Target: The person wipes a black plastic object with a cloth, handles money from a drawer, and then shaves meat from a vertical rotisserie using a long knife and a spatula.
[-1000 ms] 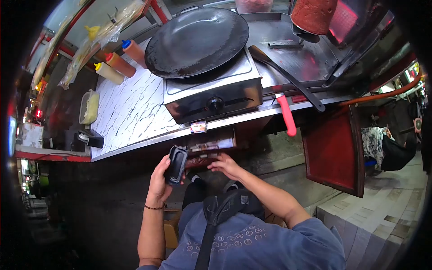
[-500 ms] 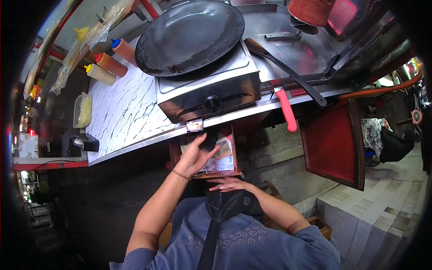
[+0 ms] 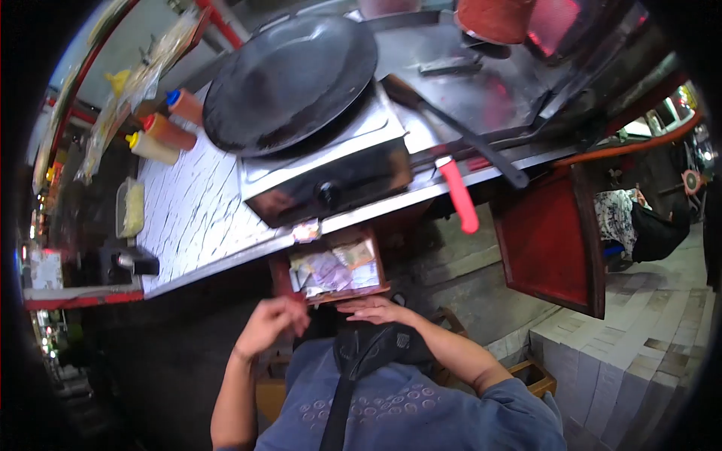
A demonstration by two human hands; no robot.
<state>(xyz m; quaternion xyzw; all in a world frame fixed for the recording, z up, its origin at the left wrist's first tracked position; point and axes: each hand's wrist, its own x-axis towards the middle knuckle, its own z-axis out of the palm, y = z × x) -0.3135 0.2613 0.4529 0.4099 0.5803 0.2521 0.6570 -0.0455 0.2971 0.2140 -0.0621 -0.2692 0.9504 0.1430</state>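
An open wooden drawer [image 3: 280, 274] under the counter edge holds loose banknotes [image 3: 331, 270]. My right hand [image 3: 374, 309] lies with its fingers flat on the drawer's front edge. My left hand [image 3: 271, 322] is blurred, just left of and below the drawer, fingers loosely curled, with nothing visible in it. A black bag [image 3: 376, 344] hangs on my chest right under the right hand.
Above the drawer a steel burner [image 3: 331, 180] carries a round black griddle [image 3: 289, 79]. A red-handled knife [image 3: 459, 197] and a long spatula [image 3: 466, 139] overhang the counter edge. Sauce bottles [image 3: 162, 129] stand on the marbled counter [image 3: 188, 218]. A red door panel [image 3: 545, 240] hangs open at right.
My left hand carried a black case into the drawer, then drew back down and left without it. The drawer came out toward me, and my right hand stayed on its front.
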